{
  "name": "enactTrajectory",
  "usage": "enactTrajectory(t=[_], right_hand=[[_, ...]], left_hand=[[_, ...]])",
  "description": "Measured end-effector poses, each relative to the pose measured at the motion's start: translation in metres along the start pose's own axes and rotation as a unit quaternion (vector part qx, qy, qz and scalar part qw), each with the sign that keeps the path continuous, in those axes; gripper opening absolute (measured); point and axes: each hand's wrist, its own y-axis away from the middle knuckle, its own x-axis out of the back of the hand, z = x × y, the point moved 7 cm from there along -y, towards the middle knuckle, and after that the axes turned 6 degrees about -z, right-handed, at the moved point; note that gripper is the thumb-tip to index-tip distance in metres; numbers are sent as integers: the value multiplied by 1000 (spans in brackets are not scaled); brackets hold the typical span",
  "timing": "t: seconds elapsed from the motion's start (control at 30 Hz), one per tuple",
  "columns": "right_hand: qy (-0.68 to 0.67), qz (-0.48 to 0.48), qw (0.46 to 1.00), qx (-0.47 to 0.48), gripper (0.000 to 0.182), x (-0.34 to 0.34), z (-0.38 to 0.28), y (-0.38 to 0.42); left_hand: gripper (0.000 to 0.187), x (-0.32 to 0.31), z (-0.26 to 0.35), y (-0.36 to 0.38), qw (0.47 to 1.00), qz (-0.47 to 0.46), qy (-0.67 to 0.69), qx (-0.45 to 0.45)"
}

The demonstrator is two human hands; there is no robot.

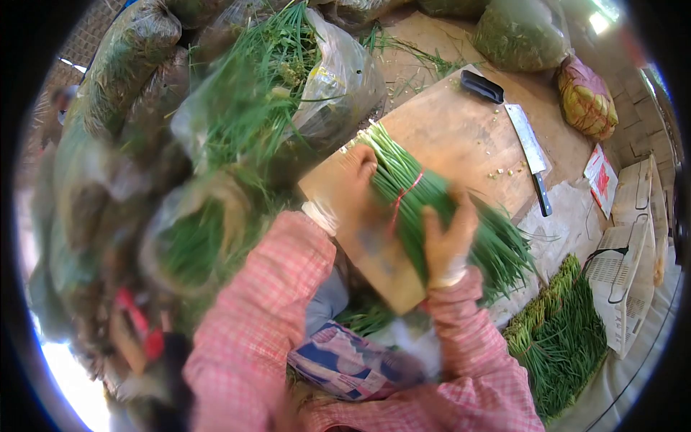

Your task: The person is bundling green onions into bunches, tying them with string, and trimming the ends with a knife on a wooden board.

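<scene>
A bundle of long green chives (407, 183), tied with a red band (407, 193), lies slantwise on a wooden board (450, 122). Its pale stem ends point up and left, its leaf tips down and right. At the stem ends my left hand (354, 174) is closed, fingers curled against the bundle's edge. Over the leaves below the band rests my right hand (450, 237), thumb and fingers spread apart and touching them. Both hands are partly blurred. A cleaver (527, 140) with a black handle lies on the board's right side, beside a black tray-like object (481, 86).
An open plastic bag (344, 86) of loose greens stands at upper left. More filled bags (522, 32) line the back. At right are a white plastic crate (625, 266) and a pile of chives (558, 345). A patterned bundle (353, 363) lies near my lap.
</scene>
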Motion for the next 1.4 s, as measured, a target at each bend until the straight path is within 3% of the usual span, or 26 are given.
enactTrajectory(t=[0.03, 0.07, 0.13, 0.27, 0.37, 0.4, 0.5, 0.57, 0.6, 0.63, 0.7, 0.73, 0.77, 0.8, 0.83, 0.87, 0.9, 0.93, 0.97, 1.03, 1.1, 1.13, 1.3, 1.37, 1.4], right_hand=[[34, -20, 999, 14, 58, -7, -1, 5], [70, -29, 997, 34, 67, -12, 1, 8], [73, -23, 997, 32, 66, -14, 1, 7], [89, -23, 995, 38, 66, -14, 0, 6], [102, -19, 994, 45, 66, -17, 1, 6], [103, -20, 993, 45, 65, -17, 1, 5], [104, -22, 993, 46, 65, -16, 2, 4], [100, -26, 994, 47, 65, -16, 4, 4], [73, -17, 996, 47, 64, -12, 1, 5], [46, -8, 998, 47, 62, -3, -4, 5], [8, -11, 998, 62, 58, 14, -23, 12], [-3, -25, 997, 76, 55, 20, -37, 28], [-113, -81, 989, 46, 51, 11, -42, 47], [-219, -133, 966, 18, 48, -2, -48, 66], [-242, -228, 939, -93, 48, -24, -46, 87], [-478, -281, 764, -329, 44, -62, -29, 122], [-589, -250, 653, -406, 39, -78, -25, 131], [-633, -207, 593, -452, 37, -82, -21, 127], [-671, -164, 527, -495, 35, -86, -18, 124], [-736, -82, 454, -497, 27, -101, 1, 128], [-646, -118, 602, -455, 22, -87, 0, 103], [-671, -89, 547, -492, 23, -99, 10, 111], [-771, -73, 489, -401, 30, -86, -19, 90], [-744, -50, 525, -411, 37, -81, -21, 95], [-730, -36, 543, -413, 43, -78, -22, 97]], left_hand=[[7, 0, -11, 1, 989, 16, 126, 76], [7, 0, -21, 0, 971, 37, 222, 83], [8, -3, -47, -6, 906, 79, 406, 91], [12, 22, -85, -7, 804, 163, 571, 38], [9, 57, -123, 7, 752, 216, 619, 69], [7, 82, -139, 18, 866, 225, 444, 54], [7, 117, -159, 66, 867, 205, 435, 134], [16, 119, -168, 101, 947, -27, 134, 291], [13, 115, -189, 121, 938, -189, -63, 283], [22, 111, -173, 135, 862, -312, -230, 328], [29, 119, -122, 119, 817, -279, -456, 217], [29, 121, -101, 98, 897, -170, -379, 152], [28, 123, -81, 74, 952, -58, -288, 84], [29, 107, -42, 46, 956, -38, -290, -3], [31, 84, 2, 15, 953, -15, -289, -91], [32, 54, 33, -12, 940, -38, -275, -196], [28, 16, 51, -35, 925, -80, -277, -250], [28, -24, 59, -54, 915, -113, -248, -299], [37, -84, 42, -79, 869, -302, -327, -216], [49, -142, 33, -93, 912, -249, -250, -208], [56, -152, 32, -90, 898, -342, -258, -103], [60, -154, 30, -85, 882, -388, -263, -50], [64, -125, 13, -46, 841, -468, -270, 27], [60, -85, 21, -19, 851, -471, -220, 73], [61, -69, 32, -9, 871, -458, -181, 15]])
